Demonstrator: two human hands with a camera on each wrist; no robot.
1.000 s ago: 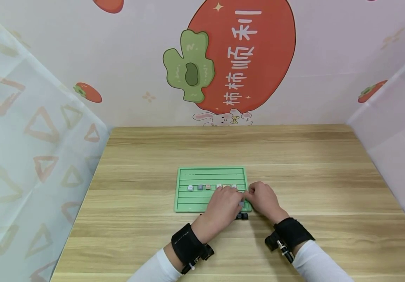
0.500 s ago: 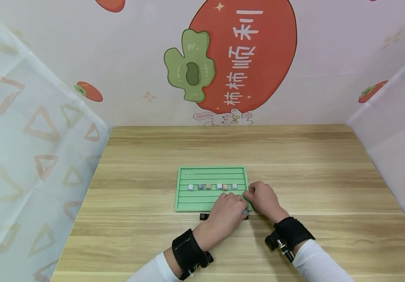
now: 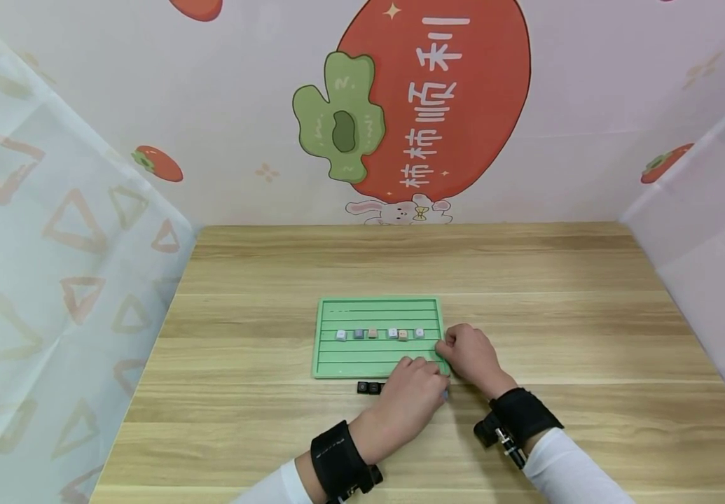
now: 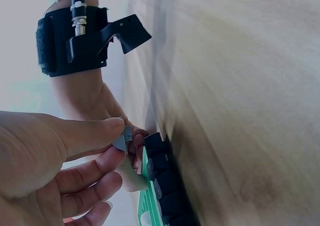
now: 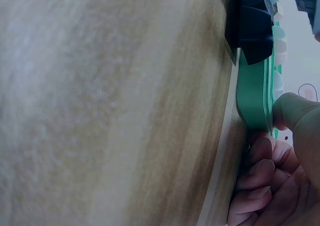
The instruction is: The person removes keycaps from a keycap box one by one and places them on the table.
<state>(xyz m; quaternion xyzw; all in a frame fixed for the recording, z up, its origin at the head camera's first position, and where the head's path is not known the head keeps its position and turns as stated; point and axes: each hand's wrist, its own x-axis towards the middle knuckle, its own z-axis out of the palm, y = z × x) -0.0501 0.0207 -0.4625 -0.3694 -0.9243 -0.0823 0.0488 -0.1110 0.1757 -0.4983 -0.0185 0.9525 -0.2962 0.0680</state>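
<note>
My left hand [image 3: 408, 397] pinches a grey-blue keycap [image 4: 121, 141] between thumb and fingers, its hollow side showing in the left wrist view. This hand is just in front of a green board [image 3: 349, 355] with ridged lines. Across the board's middle sits a spaced row of white, grey and tan keycaps [image 3: 373, 334]. Black keycaps [image 3: 367, 388] line up along its front edge, partly hidden by the left hand. At the board's right front corner, my right hand [image 3: 472, 357] grips the rim, thumb on top and the other fingers curled against the side.
The board lies on a wood-grain table [image 3: 261, 420]. Behind it stands a white backdrop [image 3: 236, 126] with a large printed persimmon, and patterned sheets hang at left and right. Each wrist wears a black strap [image 3: 337, 458] with a camera.
My left hand has drawn back from over the board to its front edge with the keycap, uncovering the keycap row and some of the black keycaps. The right hand has stayed at the corner.
</note>
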